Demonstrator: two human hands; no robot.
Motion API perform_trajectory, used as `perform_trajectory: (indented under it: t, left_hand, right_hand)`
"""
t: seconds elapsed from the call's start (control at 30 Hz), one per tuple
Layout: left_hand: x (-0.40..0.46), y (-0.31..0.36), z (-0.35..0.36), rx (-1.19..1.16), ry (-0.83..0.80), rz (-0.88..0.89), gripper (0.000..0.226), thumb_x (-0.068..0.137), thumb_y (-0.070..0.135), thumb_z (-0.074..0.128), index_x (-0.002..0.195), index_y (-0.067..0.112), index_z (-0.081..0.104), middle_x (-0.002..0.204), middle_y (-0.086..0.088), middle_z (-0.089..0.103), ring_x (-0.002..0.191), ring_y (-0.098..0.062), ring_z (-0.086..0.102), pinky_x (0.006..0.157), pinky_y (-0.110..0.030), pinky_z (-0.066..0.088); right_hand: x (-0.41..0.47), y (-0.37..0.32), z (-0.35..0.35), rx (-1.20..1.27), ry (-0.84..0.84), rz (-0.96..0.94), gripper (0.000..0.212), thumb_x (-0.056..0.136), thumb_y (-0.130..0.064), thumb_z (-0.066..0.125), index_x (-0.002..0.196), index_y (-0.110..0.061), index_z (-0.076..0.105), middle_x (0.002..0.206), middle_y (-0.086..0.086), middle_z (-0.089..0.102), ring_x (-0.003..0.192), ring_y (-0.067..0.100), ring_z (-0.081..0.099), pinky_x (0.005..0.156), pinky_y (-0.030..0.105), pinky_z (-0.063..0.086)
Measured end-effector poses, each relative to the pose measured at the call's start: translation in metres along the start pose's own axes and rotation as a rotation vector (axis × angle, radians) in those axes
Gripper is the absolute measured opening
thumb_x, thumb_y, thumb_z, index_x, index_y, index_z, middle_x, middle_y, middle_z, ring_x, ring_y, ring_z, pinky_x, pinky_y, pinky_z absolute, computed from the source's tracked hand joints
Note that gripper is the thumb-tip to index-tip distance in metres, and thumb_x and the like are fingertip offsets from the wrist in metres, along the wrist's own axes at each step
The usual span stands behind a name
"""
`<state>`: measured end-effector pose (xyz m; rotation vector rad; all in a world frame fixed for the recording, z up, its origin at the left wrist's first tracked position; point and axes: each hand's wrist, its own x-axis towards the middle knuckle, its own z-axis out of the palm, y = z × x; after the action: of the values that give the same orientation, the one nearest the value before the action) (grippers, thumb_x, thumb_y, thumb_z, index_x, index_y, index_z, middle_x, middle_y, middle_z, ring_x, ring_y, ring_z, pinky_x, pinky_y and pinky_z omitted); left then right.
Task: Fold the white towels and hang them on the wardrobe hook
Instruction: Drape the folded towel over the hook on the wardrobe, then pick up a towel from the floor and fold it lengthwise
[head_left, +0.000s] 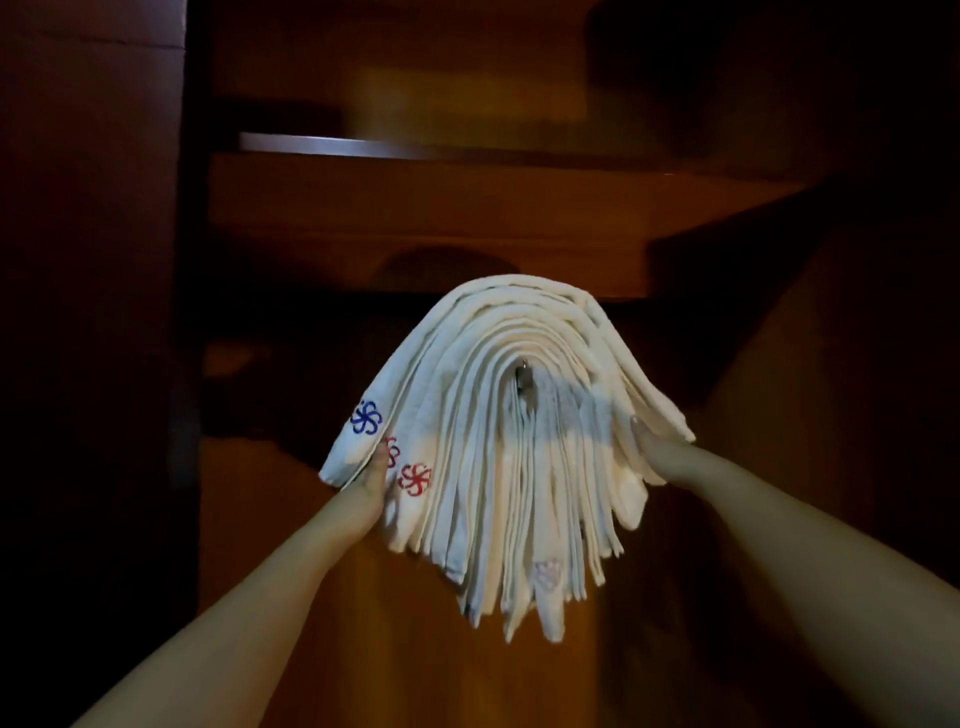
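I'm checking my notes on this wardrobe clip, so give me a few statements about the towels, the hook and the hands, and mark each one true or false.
1. The white towels are draped over a metal hook inside the wardrobe. True.
2. Only the right hand touches the towels. False: the left hand grips their left edge too.
3. A blue flower emblem shows on the outermost towel at the left. True.
4. The towels lie flat on the wooden shelf. False: they hang below it in a fanned arch.
5. Every emblem is blue. False: a red emblem shows near the left hand.
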<state>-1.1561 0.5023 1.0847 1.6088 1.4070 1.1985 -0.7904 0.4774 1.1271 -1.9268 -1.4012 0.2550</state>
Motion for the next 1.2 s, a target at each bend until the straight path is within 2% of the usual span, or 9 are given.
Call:
perform_trajectory:
  t: [0.07, 0.17, 0.27, 0.37, 0.43, 0.83, 0.93, 1.07, 1.2]
  left_hand:
    - [-0.014, -0.009, -0.001, 0.02, 0.006, -0.045, 0.092, 0.089, 0.078, 0.015, 0.155, 0.016, 0.031, 0.158, -0.019, 0.033, 0.145, -0.035, 0.032, 0.118, -0.049, 0.025]
    - [-0.054, -0.015, -0.004, 0.046, -0.056, 0.024, 0.083, 0.091, 0.077, 0.018, 0.155, 0.026, 0.032, 0.156, -0.012, 0.038, 0.143, -0.032, 0.035, 0.117, -0.047, 0.027]
    - [-0.104, -0.024, -0.002, 0.055, -0.097, 0.105, 0.065, 0.101, 0.064, 0.024, 0.151, 0.025, 0.039, 0.153, -0.011, 0.043, 0.141, -0.03, 0.039, 0.113, -0.042, 0.031]
    - [-0.152, -0.038, 0.007, 0.154, -0.2, 0.15, 0.052, 0.103, 0.053, 0.041, 0.147, 0.026, 0.045, 0.149, -0.003, 0.049, 0.135, -0.023, 0.046, 0.1, -0.036, 0.038]
    - [-0.182, -0.051, 0.013, 0.237, -0.266, 0.18, 0.051, 0.101, 0.047, 0.049, 0.147, 0.026, 0.045, 0.149, 0.002, 0.049, 0.133, -0.018, 0.048, 0.095, -0.031, 0.038]
    - [-0.301, -0.127, 0.101, 0.371, -0.691, 0.245, 0.054, 0.099, 0.047, 0.054, 0.146, 0.023, 0.045, 0.147, 0.002, 0.049, 0.13, -0.015, 0.05, 0.091, -0.027, 0.04]
    - [-0.328, -0.155, 0.155, 0.389, -0.796, 0.234, 0.053, 0.1, 0.044, 0.053, 0.147, 0.022, 0.043, 0.148, -0.001, 0.048, 0.131, -0.015, 0.047, 0.093, -0.025, 0.039]
    - [-0.368, -0.186, 0.239, 0.415, -0.953, 0.174, 0.047, 0.101, 0.042, 0.051, 0.145, 0.025, 0.046, 0.145, 0.002, 0.049, 0.113, -0.004, 0.049, 0.079, -0.02, 0.039]
    - [-0.411, -0.207, 0.336, 0.416, -1.049, 0.06, 0.045, 0.1, 0.042, 0.054, 0.142, 0.026, 0.051, 0.139, 0.004, 0.055, 0.125, -0.012, 0.051, 0.093, -0.028, 0.038]
  right_hand:
    - [-0.016, 0.019, 0.006, -0.105, 0.01, 0.099, 0.1, 0.085, -0.081, -0.005, 0.16, -0.018, 0.016, 0.167, 0.013, 0.011, 0.154, 0.034, 0.011, 0.124, 0.052, 0.009]
    - [-0.028, 0.049, 0.016, -0.082, -0.012, 0.163, 0.096, 0.089, -0.082, 0.006, 0.16, -0.018, 0.022, 0.165, 0.012, 0.021, 0.152, 0.034, 0.019, 0.124, 0.051, 0.015]
    - [-0.101, 0.04, 0.03, -0.041, -0.108, 0.043, 0.134, 0.053, -0.106, 0.01, 0.152, -0.021, 0.042, 0.159, 0.006, 0.038, 0.145, 0.028, 0.038, 0.121, 0.049, 0.026]
    - [-0.199, 0.02, 0.048, -0.054, -0.131, 0.001, 0.073, 0.1, -0.066, 0.027, 0.149, -0.015, 0.045, 0.155, 0.007, 0.043, 0.142, 0.026, 0.042, 0.118, 0.041, 0.03]
    - [-0.243, 0.024, 0.062, -0.086, -0.146, -0.011, 0.056, 0.107, -0.049, 0.032, 0.149, -0.015, 0.044, 0.154, 0.008, 0.045, 0.14, 0.026, 0.043, 0.114, 0.038, 0.034]
    - [-0.437, 0.166, 0.1, -0.162, -0.273, 0.087, 0.064, 0.1, -0.055, 0.048, 0.154, -0.025, 0.035, 0.161, 0.0, 0.033, 0.146, 0.019, 0.035, 0.117, 0.037, 0.029]
    - [-0.472, 0.221, 0.105, -0.156, -0.277, 0.202, 0.065, 0.1, -0.056, 0.048, 0.154, -0.023, 0.034, 0.16, 0.0, 0.034, 0.144, 0.018, 0.036, 0.114, 0.031, 0.028]
    - [-0.524, 0.304, 0.114, -0.042, -0.253, 0.361, 0.061, 0.1, -0.049, 0.053, 0.152, -0.018, 0.04, 0.154, 0.003, 0.042, 0.14, 0.018, 0.04, 0.102, 0.021, 0.026]
    - [-0.559, 0.394, 0.116, -0.02, -0.273, 0.527, 0.058, 0.1, -0.043, 0.055, 0.148, -0.012, 0.046, 0.153, 0.007, 0.045, 0.14, 0.022, 0.041, 0.107, 0.025, 0.03]
